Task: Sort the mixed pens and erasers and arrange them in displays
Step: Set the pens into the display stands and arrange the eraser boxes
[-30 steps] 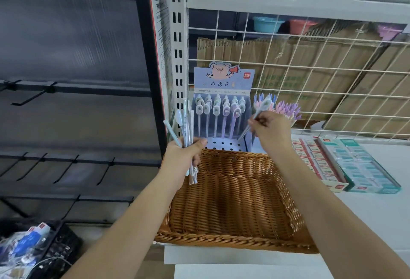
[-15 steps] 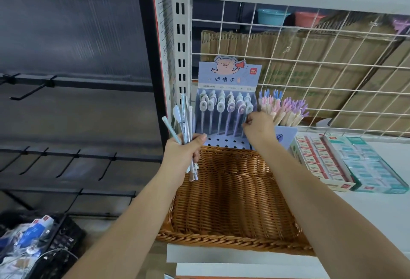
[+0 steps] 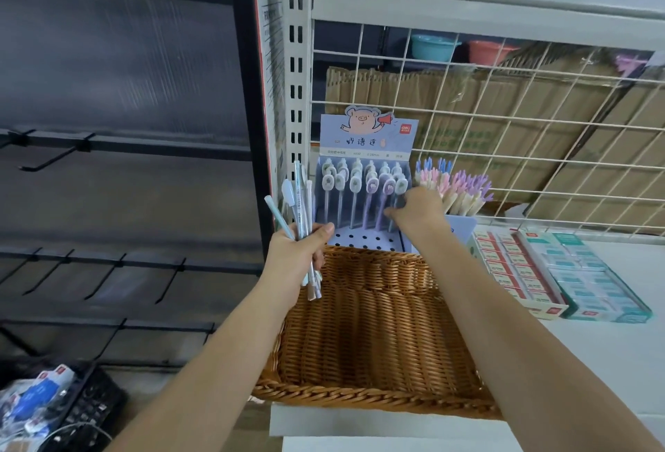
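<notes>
At 6 o'clock, wicker basket [image 3: 360, 343]; behind it at 12, pig-topped pen display [image 3: 367, 142]. At 9, left hand [image 3: 295, 257] clamped round a bundle of gel pens [image 3: 302, 200]. At 1, right hand [image 3: 419, 209] against a racked pen [image 3: 389, 186], grip unclear. Seat that pen upright in its hole before letting go.

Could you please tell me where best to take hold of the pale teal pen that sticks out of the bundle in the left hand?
Pinch the pale teal pen by its free upper shaft, above the left hand, coming from the upper left. It leans away from the other pens there, so there should be room to close round it.
</notes>
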